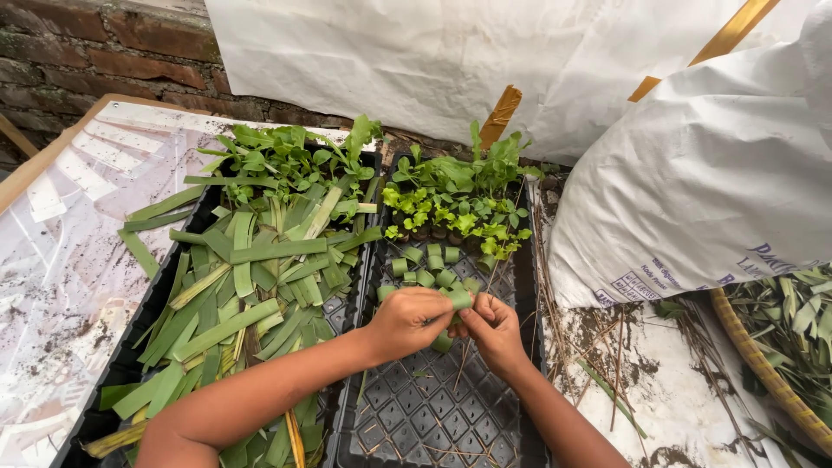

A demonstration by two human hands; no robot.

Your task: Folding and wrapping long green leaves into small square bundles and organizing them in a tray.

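Both hands meet over a black seedling tray. My left hand and my right hand pinch the same rolled green leaf cup between their fingers. Beyond them, several finished leaf cups sit in the tray's cells, and behind those grow small green seedlings. A second black tray on the left is heaped with cut green leaf strips, with more seedlings at its far end.
A big white sack lies at the right, with a woven basket of dry leaves below it. Soil and straw litter the white surface. A dirty white board lies left. A brick wall and white sheet stand behind.
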